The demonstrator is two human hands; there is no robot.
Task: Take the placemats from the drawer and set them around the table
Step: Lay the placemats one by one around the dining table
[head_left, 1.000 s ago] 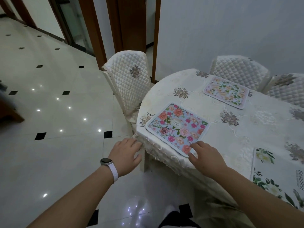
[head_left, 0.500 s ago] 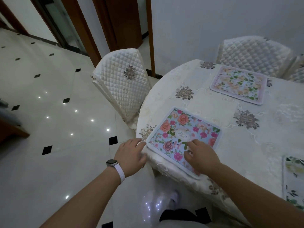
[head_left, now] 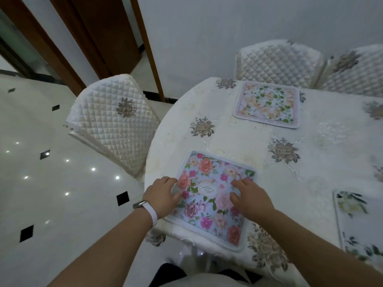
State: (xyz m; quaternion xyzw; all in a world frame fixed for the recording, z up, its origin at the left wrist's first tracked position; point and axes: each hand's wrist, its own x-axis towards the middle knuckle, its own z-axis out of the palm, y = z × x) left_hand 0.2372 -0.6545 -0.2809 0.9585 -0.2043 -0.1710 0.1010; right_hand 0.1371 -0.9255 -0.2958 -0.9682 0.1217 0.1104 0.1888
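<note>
Blue floral placemat [head_left: 209,195] lies at near rim of bench [head_left: 248,141]; left grip [head_left: 162,195] and right grip [head_left: 251,200] both released, fingers pressing flat on its sides, likely squaring it to the seat; pink-bordered placemat [head_left: 267,104] and leafy placemat [head_left: 356,220] laid well apart

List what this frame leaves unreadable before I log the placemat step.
Head view only.
White leafy placemat: cut off by the right edge.
Blue floral placemat: label text too small; parts covered by left hand and right hand.
Left fingers: whether they grip the mat's edge, hidden by the hand's back.
Drawer: out of view.
</note>
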